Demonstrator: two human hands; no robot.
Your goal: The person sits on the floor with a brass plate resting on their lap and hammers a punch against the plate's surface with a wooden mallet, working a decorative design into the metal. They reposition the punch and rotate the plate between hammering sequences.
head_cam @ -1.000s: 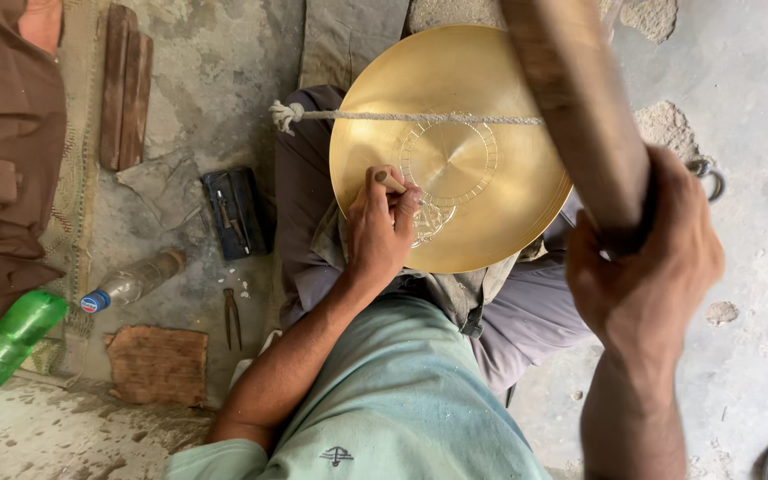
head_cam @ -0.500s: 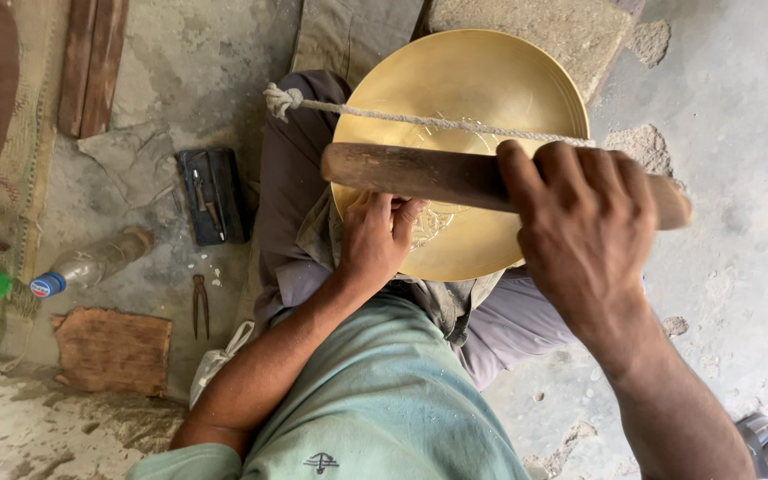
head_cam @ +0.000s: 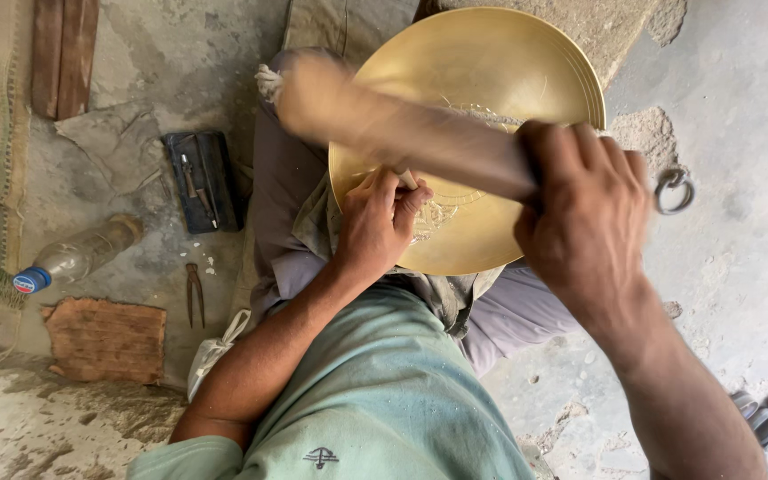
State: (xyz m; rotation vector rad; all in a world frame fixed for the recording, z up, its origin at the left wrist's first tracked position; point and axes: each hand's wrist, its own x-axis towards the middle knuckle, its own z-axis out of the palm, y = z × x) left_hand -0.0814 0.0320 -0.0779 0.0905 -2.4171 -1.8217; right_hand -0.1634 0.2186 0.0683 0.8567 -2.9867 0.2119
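Stick over a gold plate (head_cam: 491, 80)
Right hand (head_cam: 584, 227) grips a stick (head_cam: 402, 129); left hand (head_cam: 377, 222), at 6 o'clock, pinches a small tool (head_cam: 408, 179).

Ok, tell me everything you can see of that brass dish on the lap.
The brass dish is a wide, round, shallow plate of golden metal with ringed grooves near its rim and fine engraved lines at the centre. It rests tilted on the person's lap, hollow face up. The left hand presses a small tool against its lower middle. The right hand holds a blurred wooden mallet across it, hiding part of the face.
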